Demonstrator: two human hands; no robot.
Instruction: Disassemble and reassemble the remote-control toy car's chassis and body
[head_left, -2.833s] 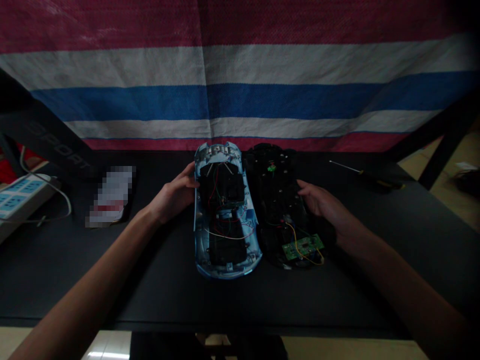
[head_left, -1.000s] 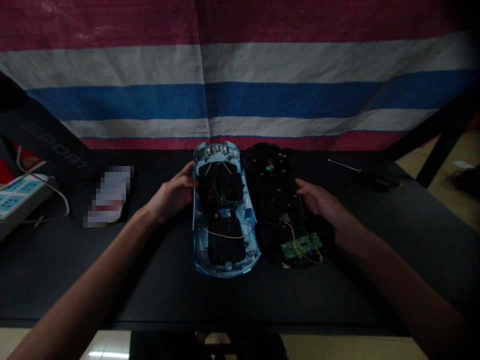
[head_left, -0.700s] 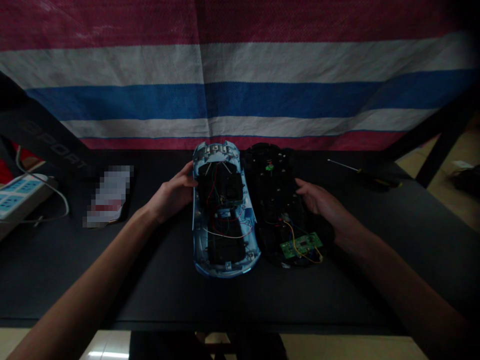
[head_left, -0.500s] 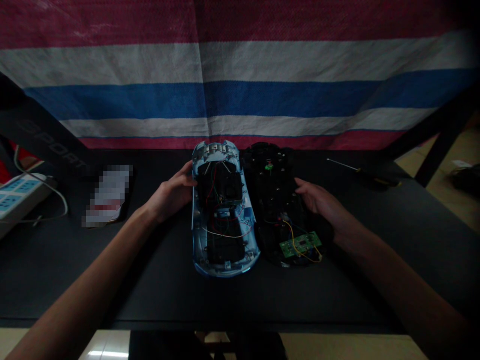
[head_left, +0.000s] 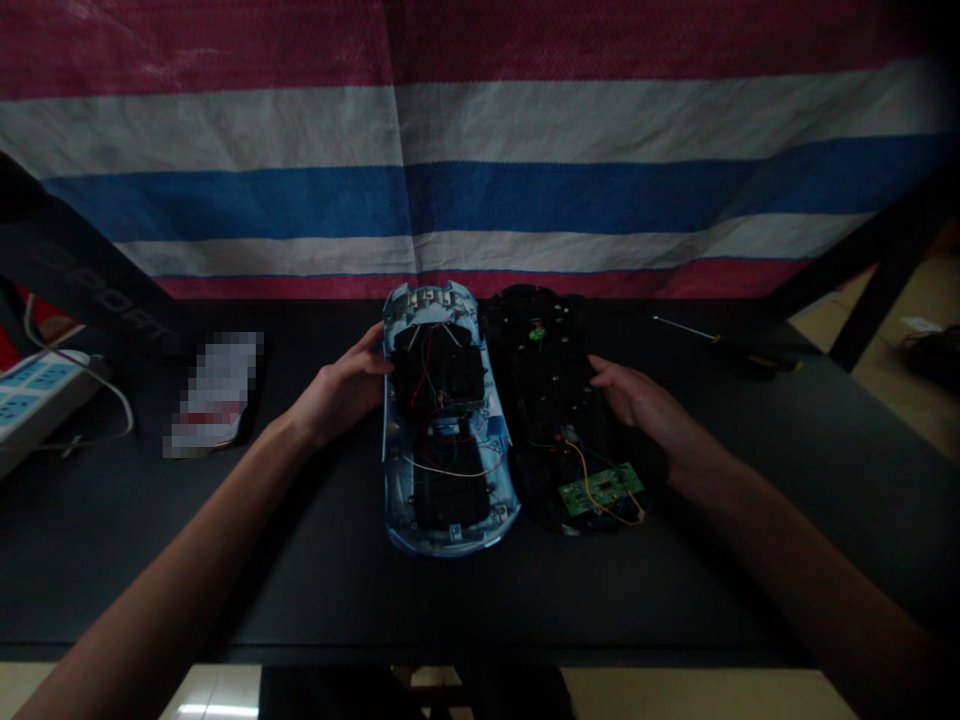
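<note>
A light blue toy car shell point(head_left: 448, 525) lies upside down in the middle of the black table point(head_left: 360, 590), with black parts and red, green and white wires inside. Beside it on the right lies the black chassis point(head_left: 551, 390), carrying a green circuit board point(head_left: 604, 488) and a yellow wire. My left hand point(head_left: 341, 392) grips the shell's left edge, fingers curled on it. My right hand point(head_left: 637, 405) rests on the chassis's right side, fingers bent around its edge.
A screwdriver point(head_left: 724, 342) lies at the table's back right. A blurred-out flat item point(head_left: 215, 395) sits left of the shell. A white power strip point(head_left: 34, 390) with a cable is at the far left. A striped red, white and blue tarp point(head_left: 480, 150) hangs behind.
Almost nothing differs: both hands stay on the shell and the chassis, and the view has drifted very slightly.
</note>
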